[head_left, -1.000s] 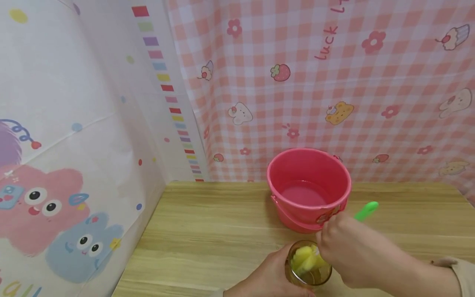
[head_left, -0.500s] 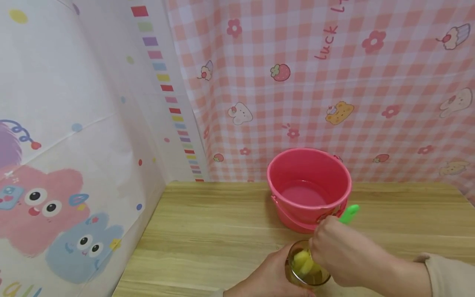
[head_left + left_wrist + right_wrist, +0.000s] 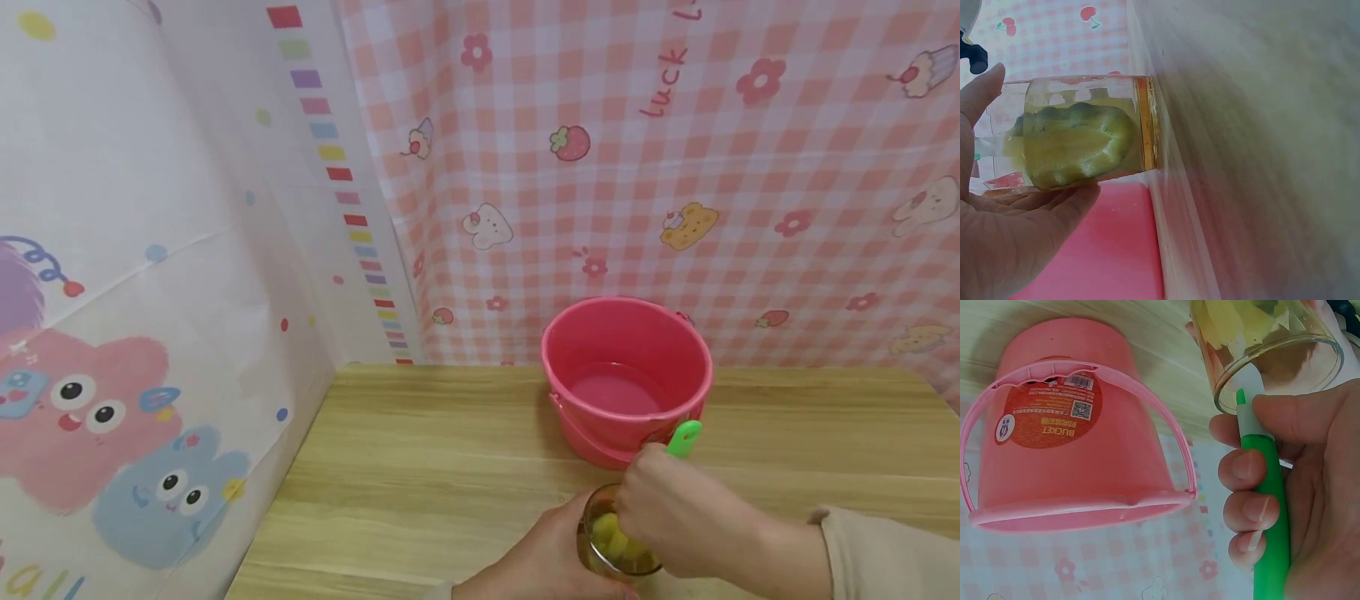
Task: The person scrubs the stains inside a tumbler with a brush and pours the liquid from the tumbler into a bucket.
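My left hand [image 3: 542, 552] grips an amber-tinted drinking glass [image 3: 596, 563] from its left side, thumb and fingers spread around the wall. The glass stands upright, its base right at the tabletop in the left wrist view. Inside sits the yellow sponge head [image 3: 1075, 147] of a cup brush, in what looks like liquid. Just over the rim, my right hand [image 3: 1325, 440] holds the brush by its green handle [image 3: 1270, 506], fingers curled round it and the thumb along the pale neck. From above, the right hand [image 3: 686, 515] hides part of the glass's rim.
Directly behind the glass stands a pink bucket [image 3: 622, 312] with a shallow layer of water in it, its carrying handle hanging down at the front. The wooden table [image 3: 420, 467] meets a pink checked cloth [image 3: 525, 183] at the back and a printed white sheet [image 3: 225, 317] on the left.
My right hand has moved left and slightly nearer, and the green handle's end has swung left and stands steeper. The sponge head sits lower in the glass. My left hand has stayed put.
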The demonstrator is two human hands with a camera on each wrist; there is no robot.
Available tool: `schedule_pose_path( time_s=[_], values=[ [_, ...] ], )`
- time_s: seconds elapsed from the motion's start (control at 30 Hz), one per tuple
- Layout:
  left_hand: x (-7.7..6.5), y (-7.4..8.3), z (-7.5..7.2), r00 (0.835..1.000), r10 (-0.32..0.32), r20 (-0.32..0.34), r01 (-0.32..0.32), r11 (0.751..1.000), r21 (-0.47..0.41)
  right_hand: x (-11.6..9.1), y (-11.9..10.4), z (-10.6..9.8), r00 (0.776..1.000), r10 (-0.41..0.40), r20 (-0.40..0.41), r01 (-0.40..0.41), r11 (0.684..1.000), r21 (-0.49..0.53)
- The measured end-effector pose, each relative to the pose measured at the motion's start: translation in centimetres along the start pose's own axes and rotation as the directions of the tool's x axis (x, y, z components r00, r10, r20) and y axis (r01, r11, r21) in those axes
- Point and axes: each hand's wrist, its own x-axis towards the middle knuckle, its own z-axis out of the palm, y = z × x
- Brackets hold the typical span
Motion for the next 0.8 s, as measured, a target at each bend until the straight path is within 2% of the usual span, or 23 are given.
schedule_pose_path(
  time_s=[0.4, 0.67, 0.8],
  values=[
    [-0.07, 0.13, -0.01, 1.0, -0.026, -0.002, 0.026, 0.999, -0.033, 0.03, 0.03, 0.4, 1.0, 0.009, -0.015, -0.009, 1.0, 0.016],
    [-0.14, 0.09, 0.02, 1.0, -0.028, 0.003, 0.028, 0.998, -0.058, 0.06, 0.13, 0.18, 1.0, 0.024, 0.004, -0.024, 0.999, -0.021],
    [-0.2, 0.1, -0.05, 0.999, -0.037, 0.004, 0.037, 0.998, -0.049, 0.02, 0.12, -0.13, 0.999, 0.026, 0.039, -0.024, 0.999, -0.047]
  ],
)
